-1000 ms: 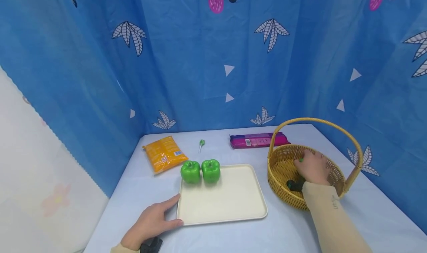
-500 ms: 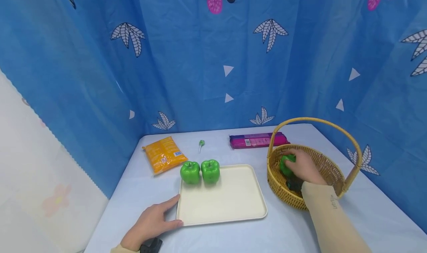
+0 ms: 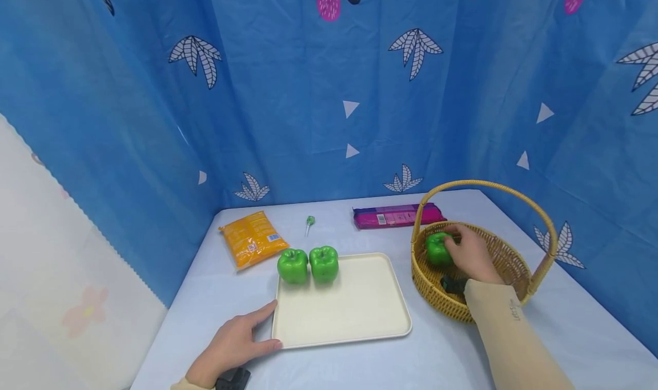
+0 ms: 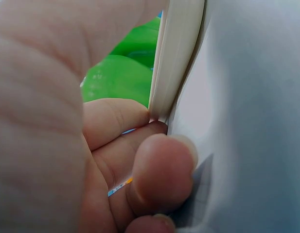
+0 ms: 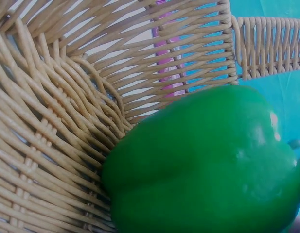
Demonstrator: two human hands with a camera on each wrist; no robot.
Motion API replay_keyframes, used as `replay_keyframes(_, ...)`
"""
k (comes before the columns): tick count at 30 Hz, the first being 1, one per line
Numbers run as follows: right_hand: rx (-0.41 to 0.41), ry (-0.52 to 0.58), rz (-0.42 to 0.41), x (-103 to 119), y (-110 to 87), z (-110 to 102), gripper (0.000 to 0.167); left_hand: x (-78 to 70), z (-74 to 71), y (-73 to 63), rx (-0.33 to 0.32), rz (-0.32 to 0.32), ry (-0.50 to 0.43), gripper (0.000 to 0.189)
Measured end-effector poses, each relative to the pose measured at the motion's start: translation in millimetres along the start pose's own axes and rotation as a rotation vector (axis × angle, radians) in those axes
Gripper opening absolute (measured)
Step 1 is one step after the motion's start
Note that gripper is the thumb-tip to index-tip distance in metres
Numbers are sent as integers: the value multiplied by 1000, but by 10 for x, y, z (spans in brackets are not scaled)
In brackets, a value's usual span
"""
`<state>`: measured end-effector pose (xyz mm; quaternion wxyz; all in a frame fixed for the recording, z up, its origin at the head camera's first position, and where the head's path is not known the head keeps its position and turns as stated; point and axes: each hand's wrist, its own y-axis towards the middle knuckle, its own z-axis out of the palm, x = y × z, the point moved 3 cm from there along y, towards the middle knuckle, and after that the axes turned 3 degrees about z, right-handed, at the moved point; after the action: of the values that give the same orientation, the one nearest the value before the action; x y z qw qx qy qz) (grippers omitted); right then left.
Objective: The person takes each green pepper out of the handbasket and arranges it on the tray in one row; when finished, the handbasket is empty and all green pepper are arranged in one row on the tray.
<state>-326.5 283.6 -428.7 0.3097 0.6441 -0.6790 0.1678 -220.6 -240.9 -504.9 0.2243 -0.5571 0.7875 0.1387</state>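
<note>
Pepper inside basket; right hand holds it; left hand touches tray

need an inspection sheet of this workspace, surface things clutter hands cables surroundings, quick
surface: pale tabletop, no spills seen
job's things: cream tray with two green peppers side by side at its far left corner; wicker basket to its right, third green pepper inside
clutter: orange packet, lollipop and pink packet, all beyond the tray
left hand: thumb and finger touching the tray's left edge
right hand: inside the basket, at the third pepper; firmness of hold unclear
cables: nothing seen
surroundings: blue patterned curtain behind, pale flowered panel at left
</note>
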Motion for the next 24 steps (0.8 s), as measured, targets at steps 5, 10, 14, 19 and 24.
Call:
replay_keyframes(5,-18,-22,-18,-1,-6,-11,34,3,2,2,-8,6,6,96)
replay_keyframes(10,3,-60,-25,-7,-6,-9,31,11,8,0,-14,7,6,96)
replay_keyframes(14,38,-62,19,-16,-4,11,36,17,15,2,-19,8,11,96)
replay_keyframes(19,108,-57,84,-14,5,48,59,19,17,3,-23,7,10,95)
replay_keyframes(24,127,-56,78,-5,13,64,67,18,22,0,-19,2,9,95)
